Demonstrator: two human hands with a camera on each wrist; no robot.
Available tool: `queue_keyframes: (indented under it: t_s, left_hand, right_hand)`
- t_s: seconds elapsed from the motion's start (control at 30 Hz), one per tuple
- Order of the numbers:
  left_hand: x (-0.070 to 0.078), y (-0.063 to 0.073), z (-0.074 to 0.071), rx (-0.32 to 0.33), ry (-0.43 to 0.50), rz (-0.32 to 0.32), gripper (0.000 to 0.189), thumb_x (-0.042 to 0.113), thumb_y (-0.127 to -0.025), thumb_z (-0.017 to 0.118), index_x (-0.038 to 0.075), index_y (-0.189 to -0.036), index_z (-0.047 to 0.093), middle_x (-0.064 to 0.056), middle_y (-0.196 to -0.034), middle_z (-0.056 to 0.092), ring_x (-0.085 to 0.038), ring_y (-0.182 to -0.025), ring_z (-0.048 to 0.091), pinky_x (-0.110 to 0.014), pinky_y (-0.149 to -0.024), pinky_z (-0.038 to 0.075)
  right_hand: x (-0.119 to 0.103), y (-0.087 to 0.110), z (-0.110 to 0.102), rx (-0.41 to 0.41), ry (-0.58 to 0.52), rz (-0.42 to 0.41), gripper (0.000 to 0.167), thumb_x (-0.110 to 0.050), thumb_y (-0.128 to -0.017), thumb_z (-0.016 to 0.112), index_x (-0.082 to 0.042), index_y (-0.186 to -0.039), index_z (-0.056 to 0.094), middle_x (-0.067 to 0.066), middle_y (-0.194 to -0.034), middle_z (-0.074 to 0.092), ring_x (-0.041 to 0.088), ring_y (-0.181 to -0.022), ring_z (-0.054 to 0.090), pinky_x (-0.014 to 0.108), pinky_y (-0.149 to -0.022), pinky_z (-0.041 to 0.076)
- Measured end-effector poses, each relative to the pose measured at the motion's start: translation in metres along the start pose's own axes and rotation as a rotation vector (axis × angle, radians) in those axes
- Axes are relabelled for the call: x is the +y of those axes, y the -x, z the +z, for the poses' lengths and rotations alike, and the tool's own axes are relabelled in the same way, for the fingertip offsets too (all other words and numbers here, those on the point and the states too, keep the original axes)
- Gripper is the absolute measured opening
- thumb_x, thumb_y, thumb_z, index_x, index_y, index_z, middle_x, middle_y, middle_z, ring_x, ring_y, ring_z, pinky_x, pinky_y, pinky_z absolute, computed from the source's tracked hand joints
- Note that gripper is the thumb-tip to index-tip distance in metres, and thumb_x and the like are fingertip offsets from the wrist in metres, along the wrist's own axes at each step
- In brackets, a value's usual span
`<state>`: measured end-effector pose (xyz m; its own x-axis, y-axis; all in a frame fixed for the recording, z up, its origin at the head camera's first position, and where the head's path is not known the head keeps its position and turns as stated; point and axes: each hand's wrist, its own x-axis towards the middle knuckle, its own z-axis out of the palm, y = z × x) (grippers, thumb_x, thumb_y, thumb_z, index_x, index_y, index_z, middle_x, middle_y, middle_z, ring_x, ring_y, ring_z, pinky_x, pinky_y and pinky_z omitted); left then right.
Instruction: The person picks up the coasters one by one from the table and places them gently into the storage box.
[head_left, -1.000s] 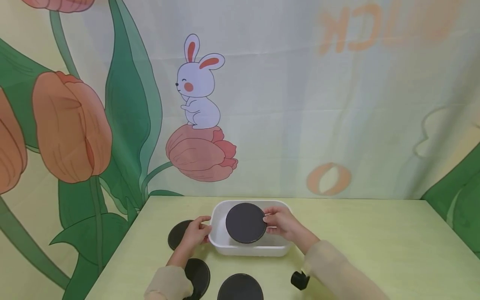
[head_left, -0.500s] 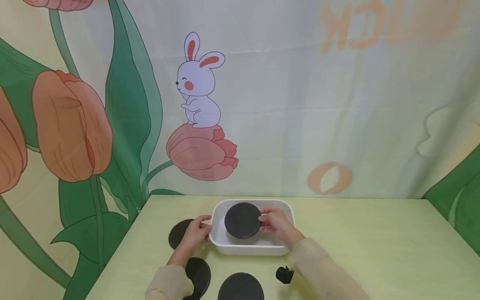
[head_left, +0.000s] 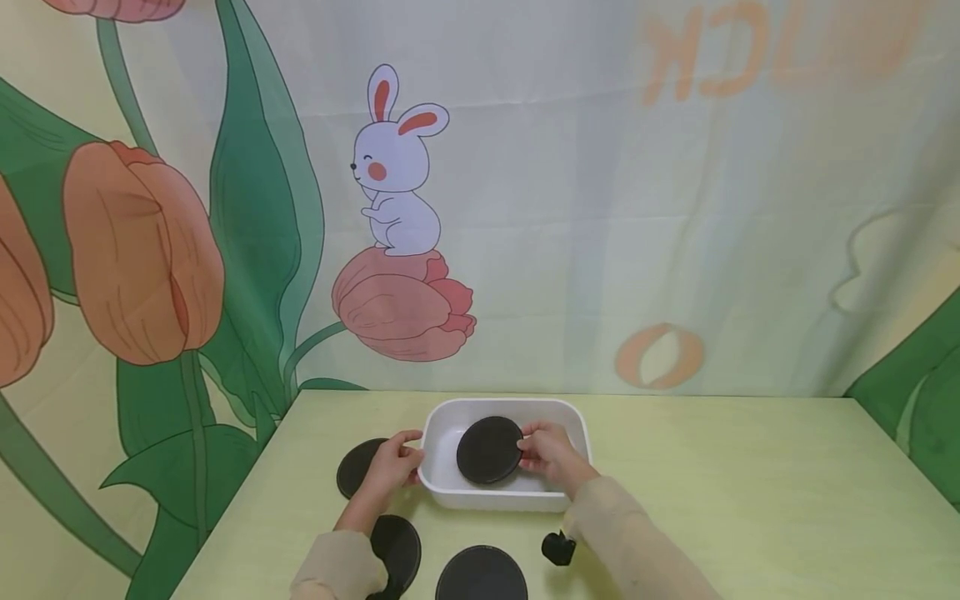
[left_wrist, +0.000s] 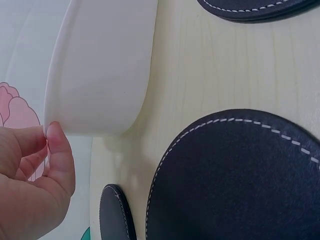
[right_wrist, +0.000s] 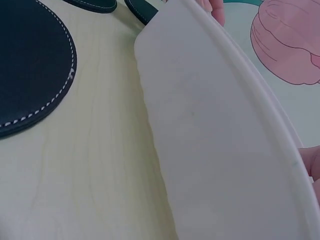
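Observation:
A white plastic tub (head_left: 502,502) stands near the back of the table. At its left end my left hand (head_left: 390,468) pinches the rim between thumb and fingers; the left wrist view shows this grip close up on the tub's wall (left_wrist: 105,70). My right hand (head_left: 553,457) holds a round black coaster (head_left: 489,451) by its right edge, low inside the tub and tilted. In the right wrist view the tub's side (right_wrist: 215,125) hides that coaster and most of the right fingers (right_wrist: 311,162).
More round black coasters with white stitching lie on the table: one left of the tub (head_left: 358,467), one partly behind the left sleeve (head_left: 401,550), one at the front (head_left: 482,575). A printed cloth (head_left: 525,250) hangs behind the table edge.
My right hand has moved left and slightly down with the coaster, which now sits lower in the tub. The left hand keeps its place on the rim.

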<state>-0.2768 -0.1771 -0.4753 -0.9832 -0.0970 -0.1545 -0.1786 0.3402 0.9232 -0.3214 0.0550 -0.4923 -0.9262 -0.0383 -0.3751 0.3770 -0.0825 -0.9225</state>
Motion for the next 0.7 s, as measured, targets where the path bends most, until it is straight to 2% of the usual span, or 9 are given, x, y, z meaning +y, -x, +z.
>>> queue_keyframes:
  t_s: [0.33, 0.53, 0.7]
  left_hand:
    - [0.001, 0.002, 0.001, 0.002, 0.004, 0.008, 0.035, 0.004, -0.088, 0.05, 0.002, -0.123, 0.047, -0.011, -0.087, 0.051, -0.014, -0.063, 0.05, -0.023, -0.055, 0.048]
    - [0.001, 0.003, 0.001, 0.003, 0.007, 0.013, 0.035, 0.004, -0.088, 0.05, 0.002, -0.122, 0.047, -0.012, -0.087, 0.052, -0.014, -0.062, 0.05, -0.023, -0.054, 0.048]
    - [0.002, 0.003, 0.001, 0.01, 0.01, 0.012, 0.035, 0.004, -0.087, 0.05, 0.001, -0.122, 0.047, -0.012, -0.087, 0.052, -0.014, -0.062, 0.05, -0.022, -0.053, 0.047]
  right_hand:
    - [0.004, -0.002, -0.001, 0.029, 0.05, 0.011, 0.033, 0.016, -0.073, 0.048, 0.008, -0.105, 0.049, 0.004, -0.065, 0.049, 0.012, -0.052, 0.049, 0.022, -0.044, 0.045]
    - [0.001, 0.002, -0.006, 0.003, 0.1, -0.01, 0.038, 0.015, -0.071, 0.048, 0.007, -0.109, 0.048, 0.002, -0.06, 0.042, 0.011, -0.048, 0.043, 0.023, -0.043, 0.043]
    - [-0.008, 0.011, -0.011, -0.029, 0.149, -0.034, 0.038, 0.012, -0.073, 0.049, 0.006, -0.111, 0.047, 0.004, -0.064, 0.044, 0.013, -0.055, 0.045, 0.026, -0.049, 0.047]
